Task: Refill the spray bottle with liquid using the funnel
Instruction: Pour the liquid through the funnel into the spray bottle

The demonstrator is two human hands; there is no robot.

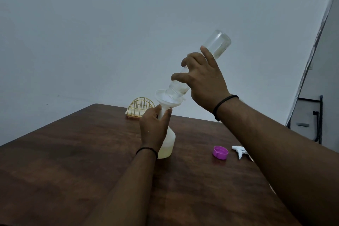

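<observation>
A white spray bottle stands on the dark wooden table, pale liquid in its lower part. My left hand grips its neck just under a white funnel seated in the opening. My right hand holds a clear plastic bottle tipped steeply, bottom up, its mouth down inside the funnel's bowl. The clear bottle looks nearly drained. The spray bottle's white trigger head lies on the table to the right, partly hidden behind my right forearm.
A purple cap lies open side up on the table, right of the spray bottle. A yellow wire napkin holder stands at the table's far edge. A dark metal frame stands at the far right by the wall.
</observation>
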